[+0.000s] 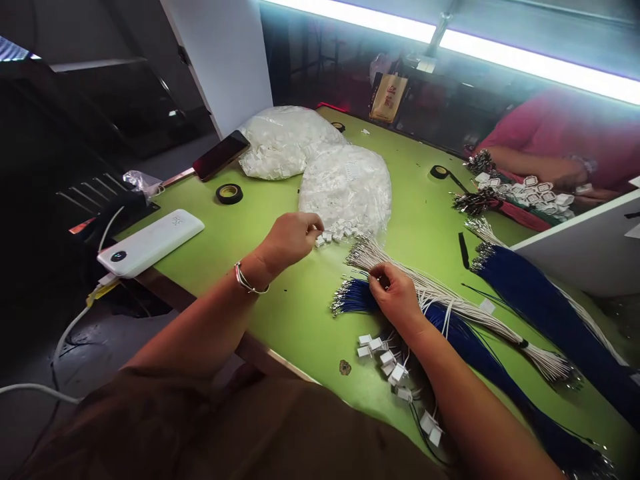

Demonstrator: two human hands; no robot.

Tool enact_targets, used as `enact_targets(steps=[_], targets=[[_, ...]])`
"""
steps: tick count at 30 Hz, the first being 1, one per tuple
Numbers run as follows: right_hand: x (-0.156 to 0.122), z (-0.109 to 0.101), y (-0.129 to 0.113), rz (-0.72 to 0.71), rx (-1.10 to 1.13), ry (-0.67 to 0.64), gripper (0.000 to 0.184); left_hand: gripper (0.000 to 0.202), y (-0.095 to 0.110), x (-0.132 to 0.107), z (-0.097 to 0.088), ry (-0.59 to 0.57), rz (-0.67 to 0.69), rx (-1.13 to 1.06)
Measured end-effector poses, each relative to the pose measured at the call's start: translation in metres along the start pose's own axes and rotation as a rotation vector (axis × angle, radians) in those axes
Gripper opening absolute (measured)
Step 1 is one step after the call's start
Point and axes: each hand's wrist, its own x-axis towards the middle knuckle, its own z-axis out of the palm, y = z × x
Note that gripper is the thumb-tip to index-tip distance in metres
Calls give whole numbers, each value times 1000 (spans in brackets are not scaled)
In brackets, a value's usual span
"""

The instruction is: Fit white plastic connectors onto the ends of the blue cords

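Observation:
My left hand (296, 238) has its fingers pinched together at the edge of a pile of small white plastic connectors (345, 231); whether one is between the fingertips I cannot make out. These connectors lie at the mouth of a clear bag (345, 187) full of more. My right hand (395, 291) is closed in a pinch on thin wires, over a bundle of blue wires (355, 297) with metal-tipped ends. Right beside it runs a tied bundle of white wires (430, 283). Nearer my body lie several wired white connectors (387, 360), partly behind my right forearm.
A second full bag (285, 140) and a phone (220, 155) are at the back left. Black tape rolls (229, 194) lie about. A white power bank (153, 243) sits at the left edge. More blue wires (545, 307) lie right. Beyond the panel, a person's arm (540, 167) shows.

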Motion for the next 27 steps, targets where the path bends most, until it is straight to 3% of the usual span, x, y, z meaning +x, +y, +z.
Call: enact_targets(steps=[2, 4, 7, 11, 15, 19, 27], targets=[[1, 0, -1, 34, 73, -8, 13, 14, 8, -4, 5, -32, -31, -392], [2, -1, -1, 51, 143, -12, 15, 13, 15, -8, 15, -143, -85, -711], [2, -2, -2, 53, 215, -38, 17, 12, 22, -13, 33, -283, -168, -991], [1, -1, -2, -27, 118, -66, 13, 18, 21, -16, 54, -354, -335, -1255], [3, 5, 0, -25, -15, -57, 16, 20, 16, -16, 62, -341, -380, -1362], [7, 11, 1, 21, -172, -102, 13, 25, 14, -16, 62, -356, -367, -1322], [5, 7, 4, 82, 37, -15, 12, 16, 20, -21, 66, -267, -449, -1254]])
